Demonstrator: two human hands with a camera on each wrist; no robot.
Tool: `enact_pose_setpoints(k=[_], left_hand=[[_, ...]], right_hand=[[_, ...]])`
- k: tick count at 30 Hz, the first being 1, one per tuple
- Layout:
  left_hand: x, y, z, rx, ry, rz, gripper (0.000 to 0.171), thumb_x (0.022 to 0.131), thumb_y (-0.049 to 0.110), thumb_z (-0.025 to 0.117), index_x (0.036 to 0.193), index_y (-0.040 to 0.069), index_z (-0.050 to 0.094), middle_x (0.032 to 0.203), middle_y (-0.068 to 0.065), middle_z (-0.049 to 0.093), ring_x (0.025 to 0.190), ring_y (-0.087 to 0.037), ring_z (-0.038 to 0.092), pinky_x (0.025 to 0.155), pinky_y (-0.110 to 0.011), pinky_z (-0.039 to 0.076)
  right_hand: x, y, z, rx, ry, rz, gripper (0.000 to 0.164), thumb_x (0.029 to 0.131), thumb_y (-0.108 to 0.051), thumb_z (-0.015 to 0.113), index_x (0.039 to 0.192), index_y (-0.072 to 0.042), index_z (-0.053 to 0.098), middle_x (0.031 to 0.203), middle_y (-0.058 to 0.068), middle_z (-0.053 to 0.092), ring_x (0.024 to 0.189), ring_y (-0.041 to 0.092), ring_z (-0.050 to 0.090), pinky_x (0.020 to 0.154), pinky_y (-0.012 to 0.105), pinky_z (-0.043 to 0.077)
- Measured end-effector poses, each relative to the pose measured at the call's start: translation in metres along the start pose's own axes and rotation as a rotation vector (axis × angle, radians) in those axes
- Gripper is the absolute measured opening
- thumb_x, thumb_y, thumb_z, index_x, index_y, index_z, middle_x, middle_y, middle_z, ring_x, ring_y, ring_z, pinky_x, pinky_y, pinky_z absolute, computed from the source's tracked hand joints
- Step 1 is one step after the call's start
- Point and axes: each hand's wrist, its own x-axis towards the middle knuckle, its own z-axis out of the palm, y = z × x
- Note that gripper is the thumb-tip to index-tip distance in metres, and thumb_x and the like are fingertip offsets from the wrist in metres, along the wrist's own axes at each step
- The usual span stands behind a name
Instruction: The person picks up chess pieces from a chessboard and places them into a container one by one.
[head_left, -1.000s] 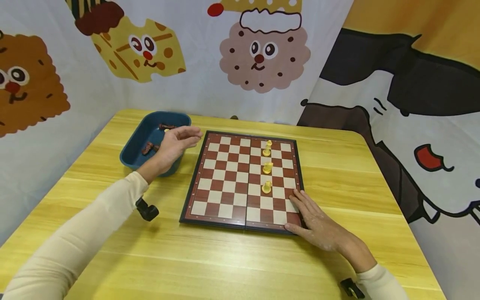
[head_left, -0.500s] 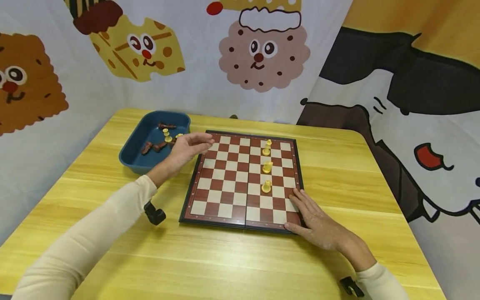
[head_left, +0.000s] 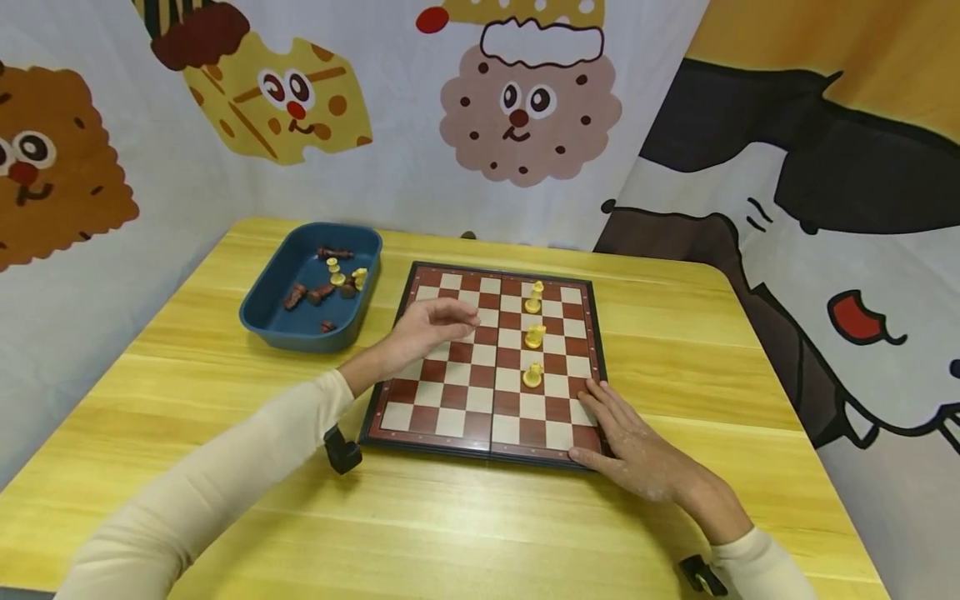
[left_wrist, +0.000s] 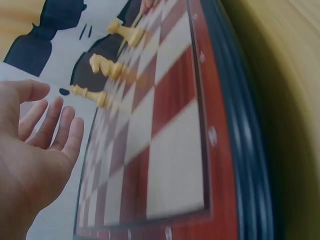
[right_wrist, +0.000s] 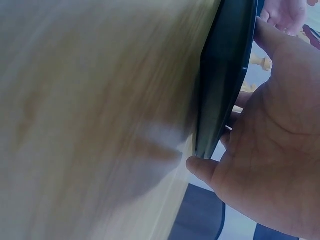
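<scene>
The chessboard [head_left: 457,375] lies unfolded on the table, with red-brown and cream squares. My left hand [head_left: 431,333] hovers over its left half; the fingers are loosely bent and hold nothing, as the left wrist view also shows. On the board's right half, three yellow pieces stand in a row: a taller one [head_left: 533,298] at the back, a knight [head_left: 535,336] in the middle, and what looks like a rook [left_wrist: 126,33] nearest me. My right hand [head_left: 637,446] rests on the board's front right corner, fingers on the top and along the edge [right_wrist: 225,75].
Left of the board stands a dark blue tub [head_left: 258,329]. Several dark brown and a couple of yellow chess pieces [head_left: 334,273] lie in it. The wooden table [head_left: 420,517] runs round the board. Cartoon-printed cloth [head_left: 405,183] hangs behind and on both sides.
My left hand has moved rightward from over the tub to above the board's left half, holding nothing. The right hand and the three standing pieces have stayed where they were.
</scene>
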Motion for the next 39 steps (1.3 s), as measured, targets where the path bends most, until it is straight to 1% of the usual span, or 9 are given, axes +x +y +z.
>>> enact_pose_setpoints(k=[2,6,10,13,18,21,24,31,39], left_hand=[[0.003,0.002,0.007,-0.002,-0.007,-0.006,0.030,0.098,-0.004,0.065,0.127,-0.012,0.062,0.122,-0.024,0.066,0.118,-0.046,0.058,0.097,-0.050,0.052],[0.008,0.005,0.021,-0.040,-0.023,0.010,0.031,0.098,-0.005,0.063,0.128,-0.013,0.060,0.123,-0.027,0.064,0.118,-0.049,0.057,0.098,-0.055,0.049],[0.011,0.003,0.032,-0.032,-0.039,0.016,0.030,0.098,-0.005,0.063,0.127,-0.011,0.062,0.123,-0.027,0.065,0.117,-0.046,0.058,0.097,-0.048,0.052],[0.012,-0.002,0.039,-0.020,-0.058,-0.004,0.032,0.098,-0.006,0.064,0.129,-0.010,0.061,0.122,-0.025,0.066,0.117,-0.043,0.060,0.096,-0.042,0.054],[0.013,-0.008,0.053,-0.042,-0.100,-0.064,0.046,0.094,-0.013,0.064,0.138,-0.011,0.051,0.126,-0.026,0.064,0.119,-0.039,0.061,0.097,-0.037,0.053],[0.012,-0.012,0.062,-0.009,-0.135,-0.105,0.050,0.092,-0.013,0.067,0.140,-0.006,0.052,0.126,-0.020,0.067,0.117,-0.032,0.063,0.094,-0.032,0.054],[0.012,-0.013,0.071,0.034,-0.158,-0.122,0.048,0.092,-0.011,0.069,0.138,-0.003,0.057,0.123,-0.013,0.069,0.113,-0.026,0.065,0.090,-0.031,0.056],[0.013,-0.014,0.084,0.119,-0.196,-0.080,0.036,0.091,-0.006,0.071,0.126,-0.001,0.066,0.118,-0.006,0.072,0.107,-0.020,0.066,0.089,-0.030,0.056],[0.012,-0.016,0.089,0.176,-0.195,-0.048,0.031,0.092,-0.005,0.071,0.122,0.000,0.068,0.116,-0.006,0.072,0.104,-0.019,0.065,0.089,-0.030,0.054]], right_hand=[[-0.002,0.000,0.000,0.005,0.009,-0.006,0.089,0.100,-0.060,0.054,0.162,-0.005,0.021,0.169,0.013,0.005,0.153,0.035,0.002,0.116,0.064,0.020],[-0.003,-0.001,-0.001,-0.002,0.017,-0.010,0.089,0.101,-0.060,0.054,0.162,-0.005,0.021,0.169,0.013,0.006,0.153,0.035,0.002,0.116,0.063,0.019],[-0.003,-0.001,-0.001,-0.020,0.017,-0.021,0.088,0.101,-0.059,0.052,0.162,-0.004,0.021,0.169,0.015,0.006,0.153,0.035,0.002,0.117,0.061,0.019],[-0.002,-0.002,-0.002,-0.023,0.013,-0.023,0.088,0.101,-0.059,0.053,0.162,-0.003,0.022,0.169,0.016,0.007,0.153,0.036,0.003,0.117,0.061,0.019],[-0.002,-0.003,-0.002,-0.016,0.010,-0.019,0.087,0.102,-0.059,0.053,0.162,-0.004,0.021,0.169,0.016,0.007,0.153,0.037,0.002,0.118,0.061,0.018],[-0.001,-0.002,-0.001,-0.009,0.013,-0.019,0.087,0.102,-0.057,0.053,0.162,-0.004,0.021,0.169,0.016,0.007,0.153,0.037,0.002,0.118,0.062,0.018],[-0.001,-0.003,-0.001,-0.010,0.019,-0.024,0.086,0.102,-0.057,0.053,0.162,-0.004,0.021,0.169,0.015,0.007,0.153,0.037,0.003,0.117,0.062,0.018],[-0.001,-0.002,0.002,-0.019,0.040,-0.054,0.085,0.102,-0.056,0.055,0.161,-0.003,0.025,0.168,0.017,0.010,0.152,0.039,0.005,0.115,0.065,0.021],[0.000,0.001,0.002,-0.019,0.016,-0.015,0.087,0.102,-0.060,0.051,0.162,-0.006,0.021,0.169,0.012,0.005,0.153,0.035,0.001,0.117,0.063,0.017]])
